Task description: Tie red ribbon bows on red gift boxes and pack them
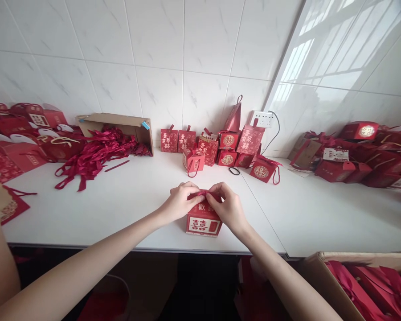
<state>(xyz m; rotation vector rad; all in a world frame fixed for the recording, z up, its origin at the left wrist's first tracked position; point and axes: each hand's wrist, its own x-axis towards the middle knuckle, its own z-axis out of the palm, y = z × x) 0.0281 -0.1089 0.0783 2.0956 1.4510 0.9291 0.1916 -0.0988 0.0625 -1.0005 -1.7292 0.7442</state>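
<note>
Left hand [182, 200] and right hand [229, 207]: both pinching ribbon [203, 193] on top of red box [203, 225] | box: near front edge of worktop [167, 239] | risk: uneven pulling could loosen ribbon or tilt box

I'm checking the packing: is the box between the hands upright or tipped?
Upright: the box stands on the table, its front lettering right way up.

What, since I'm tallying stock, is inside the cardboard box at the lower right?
Red gift boxes with ribbons show inside the cardboard box. Whatever lies beneath them is covered; the picture's edge cuts off the rest.
</note>
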